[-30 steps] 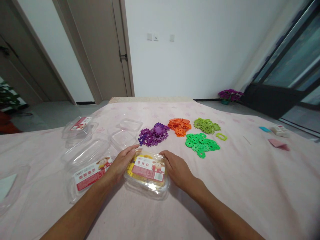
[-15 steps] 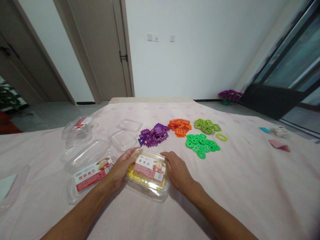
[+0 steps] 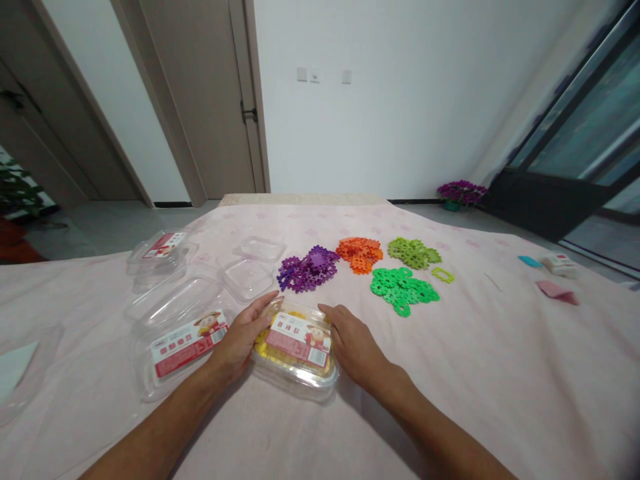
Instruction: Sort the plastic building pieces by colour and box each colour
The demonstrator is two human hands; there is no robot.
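Between my two hands is a clear plastic container (image 3: pixel 295 347) with a red and white label on its lid and yellow pieces inside. My left hand (image 3: pixel 246 333) grips its left side, fingers at the far left corner. On the right side my right hand (image 3: pixel 353 339) holds it, with fingertips at the far right corner. The lid looks closed on the box. Just beyond lie a pile of purple plastic pieces (image 3: pixel 309 269), an orange pile (image 3: pixel 359 253), a bright green pile (image 3: pixel 404 290) and an olive green pile (image 3: pixel 414 252).
Left of my arm are clear containers, one with a label (image 3: pixel 190 341), and an open one (image 3: pixel 175 303). Two clear trays (image 3: pixel 246 280) stand near the purple pile. A stacked container (image 3: pixel 163 248) sits far left. A pink cloth piece (image 3: pixel 557 292) and white packet (image 3: pixel 560 265) lie right.
Both hands keep their hold on the yellow-filled container, which has barely moved. The view has shifted very slightly.
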